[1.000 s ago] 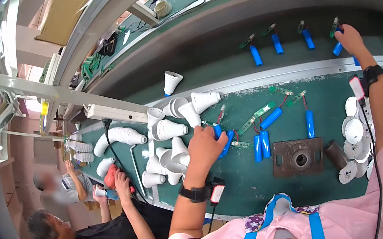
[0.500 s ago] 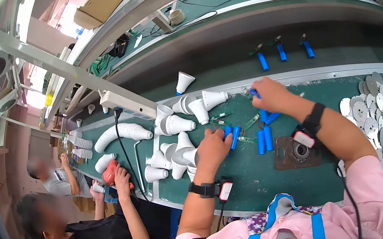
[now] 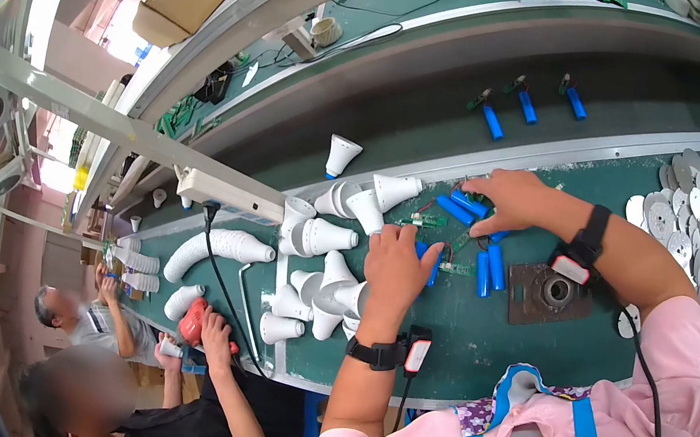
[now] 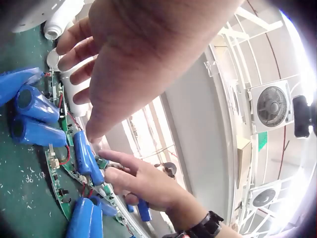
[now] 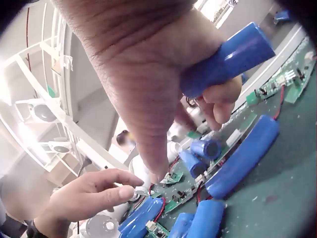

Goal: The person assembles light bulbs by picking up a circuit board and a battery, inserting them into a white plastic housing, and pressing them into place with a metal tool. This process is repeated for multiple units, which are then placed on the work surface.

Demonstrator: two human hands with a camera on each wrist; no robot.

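Note:
My right hand (image 3: 512,206) is over a group of blue batteries. In the right wrist view its curled fingers grip a blue battery (image 5: 230,62) against the palm, while thumb and forefinger reach apart above the bench. My left hand (image 3: 395,271) is just to the left, palm down, with loosely extended fingers beside another blue battery (image 3: 432,263). Red and black wires join such batteries to narrow green circuit boards (image 5: 237,136). Two more batteries (image 3: 491,271) lie side by side in front of the right hand. The left wrist view shows a battery pair (image 4: 86,158) below both hands' fingertips.
White cone-shaped housings (image 3: 331,236) crowd the left side. A dark metal plate (image 3: 526,308) with a round hole lies right. Metal discs (image 3: 699,214) are heaped at far right. Three wired batteries (image 3: 492,122) sit in the channel behind. A neighbour holds a red tool (image 3: 193,322).
My right hand has left the rear channel at the right and come leftward to the batteries near my left hand. Fewer batteries show in the channel. The left hand's fingers have loosened and straightened.

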